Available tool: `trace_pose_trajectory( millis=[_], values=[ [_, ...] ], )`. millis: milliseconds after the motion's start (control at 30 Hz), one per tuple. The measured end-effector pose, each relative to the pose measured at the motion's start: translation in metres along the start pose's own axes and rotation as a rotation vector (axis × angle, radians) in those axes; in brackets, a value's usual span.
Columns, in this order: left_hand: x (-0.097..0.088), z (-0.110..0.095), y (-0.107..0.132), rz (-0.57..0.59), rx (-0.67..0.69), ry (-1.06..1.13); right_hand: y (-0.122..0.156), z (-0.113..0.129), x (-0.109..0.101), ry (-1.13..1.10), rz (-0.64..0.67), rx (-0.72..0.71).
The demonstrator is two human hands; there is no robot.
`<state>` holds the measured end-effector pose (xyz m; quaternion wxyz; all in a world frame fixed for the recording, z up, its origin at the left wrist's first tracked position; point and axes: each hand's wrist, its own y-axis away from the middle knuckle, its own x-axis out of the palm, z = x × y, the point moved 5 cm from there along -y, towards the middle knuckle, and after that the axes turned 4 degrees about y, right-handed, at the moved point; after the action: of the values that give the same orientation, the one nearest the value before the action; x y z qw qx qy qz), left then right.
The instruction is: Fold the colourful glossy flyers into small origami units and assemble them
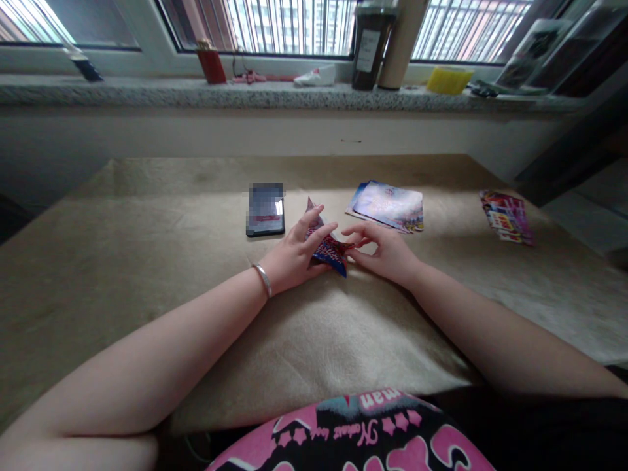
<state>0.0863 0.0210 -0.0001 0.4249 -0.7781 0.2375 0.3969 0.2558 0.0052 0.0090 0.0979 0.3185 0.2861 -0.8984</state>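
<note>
Between my hands on the table is a folded sheet of patterned paper (pixel 330 248) in red, blue and white, with pointed corners standing up. My left hand (pixel 298 252) lies over its left part, the thumb at the near edge and the fingers bent across the top, holding it. With thumb and index finger, my right hand (pixel 380 252) pinches the right corner of the paper. How the folds run under the fingers is hidden.
A phone (pixel 265 210) lies left of the paper. Behind my right hand are several printed sheets (pixel 392 204); colourful cards (pixel 507 217) lie at the far right. The windowsill (pixel 171 95) holds a dark jar (pixel 371 49), a red lighter-like object (pixel 210 63) and a yellow tape roll (pixel 449 80).
</note>
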Motion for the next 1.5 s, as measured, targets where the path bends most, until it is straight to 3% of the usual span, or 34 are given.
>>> trace_pose_trajectory(
  millis=[200,500,833,1233,1500],
  values=[
    [-0.002,-0.003,-0.001,-0.024,0.019,-0.136,0.000,-0.004,0.003,-0.051,0.019,-0.006],
    [-0.005,-0.014,-0.002,-0.047,0.151,-0.321,0.000,-0.005,0.005,-0.073,0.016,0.009],
    [-0.010,-0.012,-0.007,-0.072,0.137,-0.229,0.002,0.007,0.003,-0.042,-0.011,-0.030],
    [-0.022,-0.014,-0.007,-0.166,0.097,0.032,0.002,0.024,-0.003,0.105,0.010,-0.263],
    [-0.023,-0.015,-0.007,-0.252,0.118,0.147,0.001,0.020,-0.002,0.129,-0.102,-0.185]
  ],
)
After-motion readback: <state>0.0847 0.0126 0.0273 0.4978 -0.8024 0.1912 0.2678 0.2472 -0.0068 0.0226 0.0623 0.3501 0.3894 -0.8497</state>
